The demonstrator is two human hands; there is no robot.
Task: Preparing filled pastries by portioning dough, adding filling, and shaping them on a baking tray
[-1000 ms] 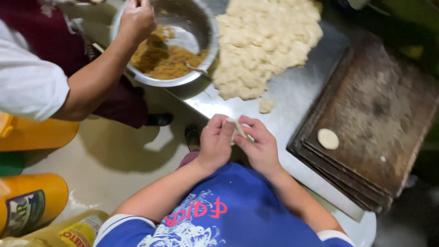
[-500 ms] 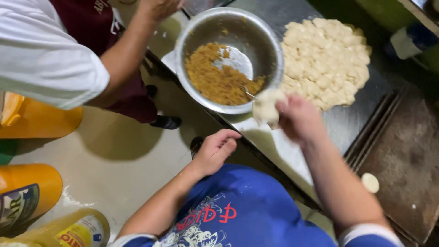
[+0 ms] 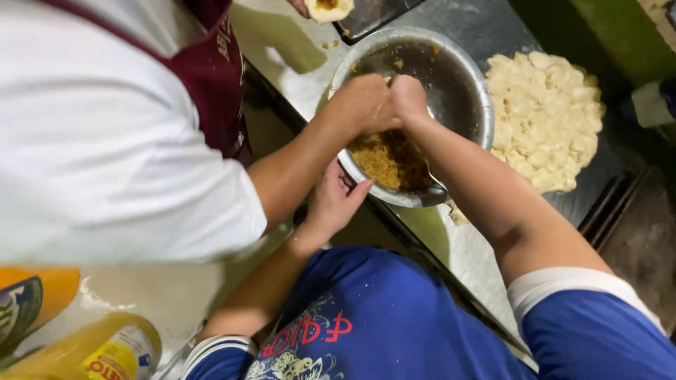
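Steel counter holds a metal bowl of brown filling. Right hand reaches into it, fingers curled; contents unclear. Left hand, open and empty, touches the bowl's near rim. A co-worker's hand presses alongside. Dough pieces lie right.

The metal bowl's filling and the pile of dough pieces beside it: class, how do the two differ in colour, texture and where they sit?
The filling is golden-brown; the dough pieces are pale cream. The filling is fine and crumbly, while the dough pieces are smooth, separate lumps. The filling lies inside the metal bowl; the dough pieces are heaped straight on the steel table. Both are loose heaps on the same table.
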